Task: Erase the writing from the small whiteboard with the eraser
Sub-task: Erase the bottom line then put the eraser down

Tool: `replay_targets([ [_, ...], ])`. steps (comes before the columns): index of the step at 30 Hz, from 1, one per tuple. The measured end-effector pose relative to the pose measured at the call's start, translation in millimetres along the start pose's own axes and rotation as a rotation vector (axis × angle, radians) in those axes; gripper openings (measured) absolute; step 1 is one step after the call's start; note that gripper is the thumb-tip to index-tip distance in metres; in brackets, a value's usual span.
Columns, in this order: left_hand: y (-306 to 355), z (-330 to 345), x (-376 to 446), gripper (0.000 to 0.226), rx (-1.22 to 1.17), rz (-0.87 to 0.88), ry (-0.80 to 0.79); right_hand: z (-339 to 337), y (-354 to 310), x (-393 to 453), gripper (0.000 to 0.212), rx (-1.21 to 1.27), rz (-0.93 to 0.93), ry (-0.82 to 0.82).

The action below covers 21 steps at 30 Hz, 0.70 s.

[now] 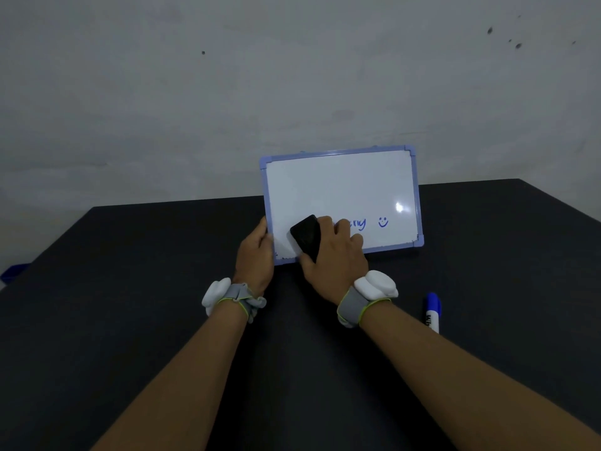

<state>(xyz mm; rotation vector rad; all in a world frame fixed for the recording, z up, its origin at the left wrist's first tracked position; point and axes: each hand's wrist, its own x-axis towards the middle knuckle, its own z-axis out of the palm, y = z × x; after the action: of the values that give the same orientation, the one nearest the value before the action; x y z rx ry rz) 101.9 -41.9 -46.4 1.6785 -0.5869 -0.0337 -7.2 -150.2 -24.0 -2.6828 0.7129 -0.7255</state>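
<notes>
A small whiteboard [341,190] with a light blue frame lies on the black table, its far end over the table's back edge. Blue handwriting [357,223] and a small smiley [383,222] show along its lower part; my right hand hides some of the letters. My right hand [335,255] presses a black eraser [306,236] flat on the board's lower left area. My left hand [255,252] grips the board's left edge near its lower corner. Both wrists wear grey straps with white pods.
A blue whiteboard marker [432,312] lies on the black table [130,288] to the right of my right wrist. A blue object [13,273] pokes out at the table's far left edge. A pale wall rises behind the table.
</notes>
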Motion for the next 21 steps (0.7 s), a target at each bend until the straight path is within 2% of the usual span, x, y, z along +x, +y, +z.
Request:
replay_targets([
  [12,-9,2,4,0.047,0.02,0.02,0.001,-25,65,11,0.055,0.116,0.242,-0.044],
  [18,-10,3,4,0.047,0.02,0.023,0.003,-37,91,17,0.051,0.18,0.416,-0.025],
  [21,-10,2,5,0.046,0.025,0.019,0.006,-40,88,15,0.052,0.212,0.441,0.004],
])
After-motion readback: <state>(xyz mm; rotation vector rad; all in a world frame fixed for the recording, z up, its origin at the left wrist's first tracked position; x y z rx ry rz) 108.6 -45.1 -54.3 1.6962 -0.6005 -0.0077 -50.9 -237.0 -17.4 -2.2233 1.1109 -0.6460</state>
